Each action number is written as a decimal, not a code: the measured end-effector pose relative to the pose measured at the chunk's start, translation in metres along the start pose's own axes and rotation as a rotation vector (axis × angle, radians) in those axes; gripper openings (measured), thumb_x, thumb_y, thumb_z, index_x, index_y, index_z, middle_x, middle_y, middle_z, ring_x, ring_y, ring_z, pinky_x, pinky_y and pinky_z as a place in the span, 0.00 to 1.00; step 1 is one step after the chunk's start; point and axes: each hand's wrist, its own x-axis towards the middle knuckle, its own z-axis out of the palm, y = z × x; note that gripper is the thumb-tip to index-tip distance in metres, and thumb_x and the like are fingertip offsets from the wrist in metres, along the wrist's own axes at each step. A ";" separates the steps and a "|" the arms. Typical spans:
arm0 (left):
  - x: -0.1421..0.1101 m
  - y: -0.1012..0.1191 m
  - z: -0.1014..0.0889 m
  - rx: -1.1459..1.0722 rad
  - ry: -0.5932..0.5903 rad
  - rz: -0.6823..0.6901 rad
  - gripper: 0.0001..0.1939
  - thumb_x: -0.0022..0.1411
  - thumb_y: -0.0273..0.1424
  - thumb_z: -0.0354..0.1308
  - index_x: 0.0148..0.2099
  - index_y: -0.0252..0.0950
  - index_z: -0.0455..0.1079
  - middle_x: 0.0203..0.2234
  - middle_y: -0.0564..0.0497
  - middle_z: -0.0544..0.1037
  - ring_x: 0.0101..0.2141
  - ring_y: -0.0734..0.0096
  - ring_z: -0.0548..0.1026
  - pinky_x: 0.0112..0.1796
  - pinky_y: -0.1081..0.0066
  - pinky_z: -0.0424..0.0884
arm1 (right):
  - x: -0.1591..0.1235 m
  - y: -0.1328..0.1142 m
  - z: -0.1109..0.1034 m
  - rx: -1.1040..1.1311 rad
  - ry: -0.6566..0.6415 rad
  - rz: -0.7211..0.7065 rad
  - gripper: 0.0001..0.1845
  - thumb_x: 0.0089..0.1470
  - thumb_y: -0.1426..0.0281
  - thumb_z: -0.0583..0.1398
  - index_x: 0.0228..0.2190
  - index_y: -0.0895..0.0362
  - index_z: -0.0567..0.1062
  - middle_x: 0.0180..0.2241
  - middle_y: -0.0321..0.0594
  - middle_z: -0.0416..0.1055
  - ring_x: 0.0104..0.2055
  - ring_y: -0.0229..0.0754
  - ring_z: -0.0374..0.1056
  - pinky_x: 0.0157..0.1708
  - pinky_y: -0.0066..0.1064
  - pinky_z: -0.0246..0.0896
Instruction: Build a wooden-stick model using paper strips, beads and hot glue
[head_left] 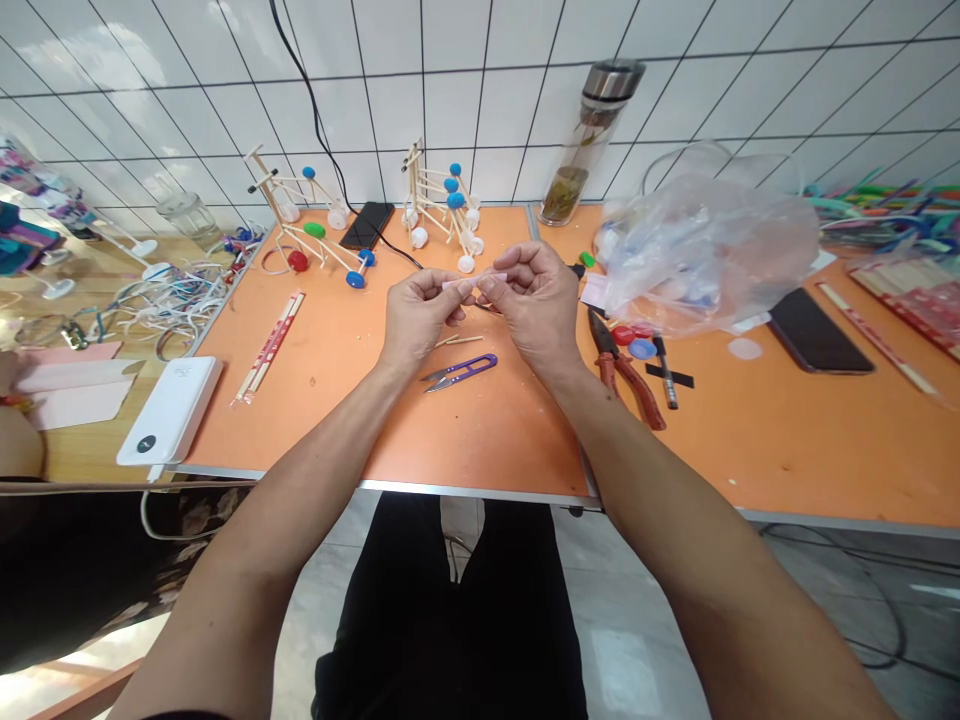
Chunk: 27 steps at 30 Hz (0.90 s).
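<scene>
Above the middle of the orange table (510, 440), my left hand (420, 315) and my right hand (536, 310) meet fingertip to fingertip. Both pinch a small pale pink strip (476, 283), mostly covered by the fingers. Just below them lie purple-handled thread snips (461, 373) and short bits of wooden stick (461, 341). Behind the hands stands a stick model (435, 200) with blue and white bottle caps. Farther left is another stick model (315, 230) with blue, green, red and white caps. Red-handled pliers (626, 370) rest right of my right hand, beside a black pen (665, 372).
A clear plastic bag (712, 240), a tea bottle (592, 140) and a phone (820, 332) are on the right. On the left are wrapped chopsticks (270, 347), a white power bank (171, 410) and tangled cords (161, 305). A second phone (367, 226) lies near the tiled wall.
</scene>
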 end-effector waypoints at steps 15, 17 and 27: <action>0.000 0.012 -0.004 0.016 -0.108 -0.070 0.21 0.63 0.46 0.85 0.39 0.37 0.82 0.32 0.49 0.89 0.25 0.77 0.80 0.28 0.76 0.76 | 0.003 0.005 -0.008 -0.004 -0.006 -0.055 0.25 0.60 0.54 0.81 0.42 0.48 0.74 0.34 0.30 0.79 0.34 0.40 0.79 0.38 0.33 0.81; 0.000 0.014 -0.004 0.034 -0.123 -0.073 0.23 0.59 0.47 0.87 0.37 0.36 0.81 0.31 0.50 0.88 0.25 0.78 0.79 0.28 0.77 0.74 | 0.001 0.004 -0.006 0.011 -0.017 -0.042 0.24 0.59 0.55 0.81 0.41 0.48 0.74 0.33 0.30 0.79 0.35 0.41 0.81 0.40 0.35 0.83; 0.001 0.013 -0.005 0.116 -0.095 -0.071 0.25 0.59 0.46 0.88 0.34 0.36 0.78 0.27 0.50 0.86 0.24 0.78 0.77 0.28 0.76 0.73 | -0.001 0.001 -0.003 -0.016 -0.064 -0.006 0.24 0.60 0.53 0.81 0.41 0.48 0.75 0.32 0.30 0.80 0.34 0.41 0.82 0.39 0.34 0.82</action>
